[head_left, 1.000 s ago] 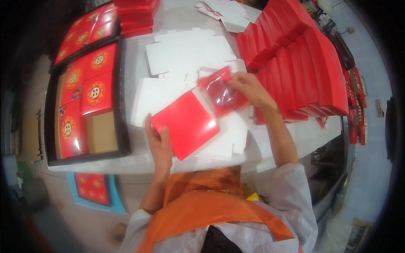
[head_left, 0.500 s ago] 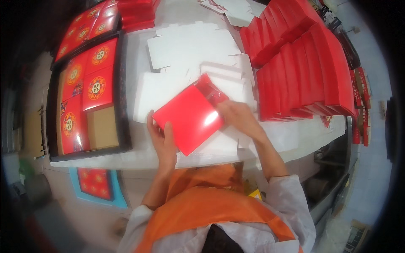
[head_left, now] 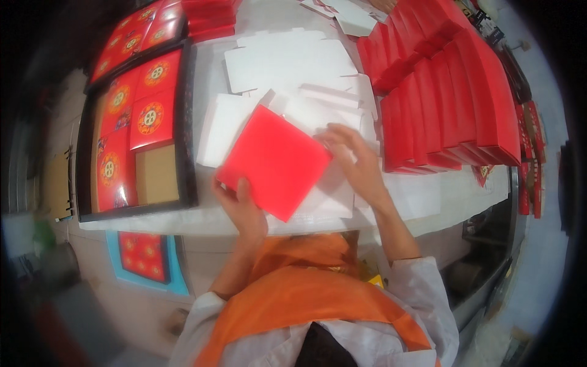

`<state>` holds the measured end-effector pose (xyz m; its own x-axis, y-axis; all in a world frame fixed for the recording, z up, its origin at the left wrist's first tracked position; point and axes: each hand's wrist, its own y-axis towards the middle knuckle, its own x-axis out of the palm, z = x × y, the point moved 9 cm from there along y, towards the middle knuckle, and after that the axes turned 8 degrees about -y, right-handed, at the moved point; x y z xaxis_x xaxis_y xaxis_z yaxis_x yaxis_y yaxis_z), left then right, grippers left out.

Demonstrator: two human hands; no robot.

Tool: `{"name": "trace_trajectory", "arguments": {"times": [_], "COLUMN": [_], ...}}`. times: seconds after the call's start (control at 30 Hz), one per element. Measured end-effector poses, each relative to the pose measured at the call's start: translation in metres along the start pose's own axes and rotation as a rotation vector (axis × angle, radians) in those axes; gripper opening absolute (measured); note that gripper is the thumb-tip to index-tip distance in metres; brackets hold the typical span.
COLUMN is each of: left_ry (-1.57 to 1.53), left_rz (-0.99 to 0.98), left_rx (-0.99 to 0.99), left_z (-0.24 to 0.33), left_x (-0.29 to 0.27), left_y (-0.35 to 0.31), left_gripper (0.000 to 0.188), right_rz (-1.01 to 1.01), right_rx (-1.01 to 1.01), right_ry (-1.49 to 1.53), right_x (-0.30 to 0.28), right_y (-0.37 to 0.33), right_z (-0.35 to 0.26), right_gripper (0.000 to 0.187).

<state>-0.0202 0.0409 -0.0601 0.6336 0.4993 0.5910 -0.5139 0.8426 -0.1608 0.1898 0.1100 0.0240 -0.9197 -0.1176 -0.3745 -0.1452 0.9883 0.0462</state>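
Note:
A flat, square red box (head_left: 275, 162) is tilted cornerwise over the white table, its plain glossy side up. My left hand (head_left: 238, 199) grips it at the lower left, thumb on top and fingers curled round the edge. Beside the box's right corner is my right hand (head_left: 358, 162), its fingers apart and slightly bent; whether a fingertip touches the corner I cannot tell. Under and beyond the box lie flat white cardboard blanks (head_left: 287, 64).
To the left, a black-rimmed tray (head_left: 188, 134) holds several red boxes with round patterns (head_left: 150, 117) and has one bare brown space. Rows of upright red boxes (head_left: 452, 104) stand at the right. Another patterned tray (head_left: 143, 254) sits low beyond the table's front edge.
The box's far end showed an opening with shiny clear wrapping, which is now out of sight. My right hand's fingers have come off that end and spread. The view has shifted slightly.

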Motion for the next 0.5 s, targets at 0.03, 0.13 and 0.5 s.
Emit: {"name": "trace_trajectory", "arguments": {"times": [0.03,0.13,0.5], "left_ry": [0.016,0.071,0.666], "left_rz": [0.029,-0.019,-0.73], "left_rx": [0.001,-0.172,-0.139], "left_z": [-0.004,-0.007,0.012], "left_x": [-0.001,-0.009,-0.034], "left_y": [-0.012,-0.048,-0.097], "left_gripper": [0.049,0.048,0.054], "right_rz": [0.041,0.126,-0.293], "right_rx": [-0.129,-0.065,0.084], "right_ry": [0.044,-0.051,0.526], "right_x": [0.004,0.0,0.054], "right_y": [-0.011,-0.034,-0.115], "right_z": [-0.009,-0.004,0.038], "right_gripper": [0.029,0.027,0.01]}}
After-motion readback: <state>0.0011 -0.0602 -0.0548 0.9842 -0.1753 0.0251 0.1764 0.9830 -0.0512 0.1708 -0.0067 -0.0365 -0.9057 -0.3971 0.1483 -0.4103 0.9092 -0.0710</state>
